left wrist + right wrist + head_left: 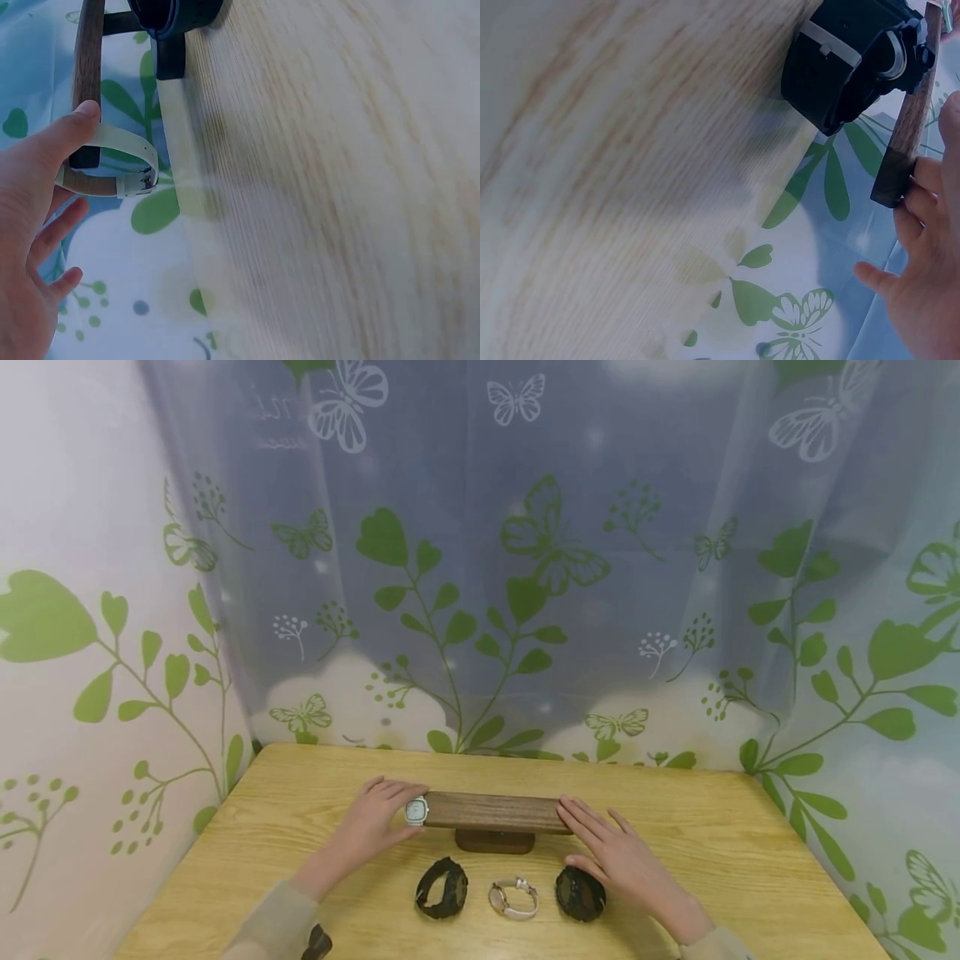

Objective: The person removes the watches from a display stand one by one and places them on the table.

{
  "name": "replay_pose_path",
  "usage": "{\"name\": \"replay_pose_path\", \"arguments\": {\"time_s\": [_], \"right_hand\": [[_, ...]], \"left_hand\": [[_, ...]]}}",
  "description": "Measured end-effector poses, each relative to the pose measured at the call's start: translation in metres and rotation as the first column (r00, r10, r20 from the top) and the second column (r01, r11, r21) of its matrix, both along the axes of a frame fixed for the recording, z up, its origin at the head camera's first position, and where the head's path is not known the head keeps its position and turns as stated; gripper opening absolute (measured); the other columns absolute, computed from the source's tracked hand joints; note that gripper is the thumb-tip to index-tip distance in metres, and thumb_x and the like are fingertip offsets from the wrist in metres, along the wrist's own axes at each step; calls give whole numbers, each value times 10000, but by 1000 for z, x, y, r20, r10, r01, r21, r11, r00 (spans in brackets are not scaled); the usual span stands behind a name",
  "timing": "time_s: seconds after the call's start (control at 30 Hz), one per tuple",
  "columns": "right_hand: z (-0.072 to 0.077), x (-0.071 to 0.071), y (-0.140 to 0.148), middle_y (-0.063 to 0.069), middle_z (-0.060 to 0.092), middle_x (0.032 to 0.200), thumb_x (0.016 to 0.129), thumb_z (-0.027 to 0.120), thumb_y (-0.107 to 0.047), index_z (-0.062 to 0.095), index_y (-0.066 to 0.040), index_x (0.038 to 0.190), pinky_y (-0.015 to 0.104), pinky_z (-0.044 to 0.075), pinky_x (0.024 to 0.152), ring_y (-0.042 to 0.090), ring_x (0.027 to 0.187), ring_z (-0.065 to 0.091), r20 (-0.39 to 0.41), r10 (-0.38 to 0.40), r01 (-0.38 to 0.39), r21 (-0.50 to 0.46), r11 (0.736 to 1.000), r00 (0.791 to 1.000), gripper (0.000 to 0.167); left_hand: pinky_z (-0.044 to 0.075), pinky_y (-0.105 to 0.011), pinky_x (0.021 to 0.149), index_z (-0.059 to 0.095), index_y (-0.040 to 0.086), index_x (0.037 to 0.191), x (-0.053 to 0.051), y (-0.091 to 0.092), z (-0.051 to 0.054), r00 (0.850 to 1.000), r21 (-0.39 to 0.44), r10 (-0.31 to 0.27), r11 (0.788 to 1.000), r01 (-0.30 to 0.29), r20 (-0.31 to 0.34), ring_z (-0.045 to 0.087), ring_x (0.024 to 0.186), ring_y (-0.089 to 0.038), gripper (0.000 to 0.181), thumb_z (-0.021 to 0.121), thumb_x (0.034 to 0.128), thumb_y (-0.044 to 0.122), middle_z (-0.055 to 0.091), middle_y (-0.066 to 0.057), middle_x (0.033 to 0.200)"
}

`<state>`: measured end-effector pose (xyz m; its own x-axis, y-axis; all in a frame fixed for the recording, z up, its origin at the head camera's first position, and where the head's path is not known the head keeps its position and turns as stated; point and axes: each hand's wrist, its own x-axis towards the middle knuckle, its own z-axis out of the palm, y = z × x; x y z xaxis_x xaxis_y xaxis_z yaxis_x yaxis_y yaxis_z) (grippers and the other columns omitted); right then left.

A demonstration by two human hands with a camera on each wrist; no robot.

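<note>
A dark wooden display bar stands crosswise on a short base. At its left end, my left hand pinches a white-strapped watch with a pale square face. Seen from the left wrist, the strap loops around the bar's end, the thumb lying on it. My right hand rests nearly straight fingers on the bar's right end, its thumb apart from the wood. Closer to me lie a black watch, a slim pale-strapped watch and another black watch below the right hand.
The light wooden table ends behind the bar at a curtain printed with leaves and butterflies, which also hangs along both sides. A small dark object shows beside the left sleeve.
</note>
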<state>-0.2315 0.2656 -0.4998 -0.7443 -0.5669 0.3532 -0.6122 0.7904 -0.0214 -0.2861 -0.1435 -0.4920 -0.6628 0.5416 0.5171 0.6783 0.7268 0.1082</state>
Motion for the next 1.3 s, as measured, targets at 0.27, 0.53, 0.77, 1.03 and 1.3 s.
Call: {"name": "replay_pose_path", "arguments": {"time_s": [0.27,0.53,0.77,1.03,1.3], "right_hand": [[1,2,0,88,392,1608,960,677,-362,407,-68,1553,640,399,1087,271,1442,422,-31,-1,2,15,1000,1000,715],[3,3,0,80,382,1615,1002,591,-438,399,-74,1559,639,396,1090,270,1448,413,-18,0,0,6,1000,1000,692],[2,2,-2,90,393,1607,970,664,-367,409,-67,1552,648,397,1084,280,1441,422,-26,7,-7,-1,1000,1000,703],[0,1,-1,79,389,1611,965,662,-390,401,-85,1560,639,386,1098,274,1439,421,-17,6,-7,-12,1000,1000,718],[2,1,-2,96,395,1605,960,679,-354,412,-65,1549,647,384,1097,284,1440,421,-17,5,-5,0,1000,1000,709]], "left_hand": [[417,-615,1087,678,93,1287,12,-18,1,1000,22,25,999,-25,-7,659,1127,-299,634,914,737,304,713,-80,1231],[449,-618,1051,689,94,1258,25,-33,-4,999,18,33,999,-33,-39,673,1082,-281,616,925,720,278,725,-59,1186],[467,-614,1029,693,95,1253,37,-42,-9,999,-10,49,999,-49,9,665,1086,-286,608,920,721,282,724,-60,1181],[488,-600,988,712,97,1209,53,-51,-11,999,-29,48,998,-48,6,668,1038,-261,588,925,697,292,733,-46,1146],[490,-624,984,705,96,1224,66,-55,-8,995,-54,49,998,-45,91,665,1076,-271,580,908,727,315,721,-54,1169]]}}
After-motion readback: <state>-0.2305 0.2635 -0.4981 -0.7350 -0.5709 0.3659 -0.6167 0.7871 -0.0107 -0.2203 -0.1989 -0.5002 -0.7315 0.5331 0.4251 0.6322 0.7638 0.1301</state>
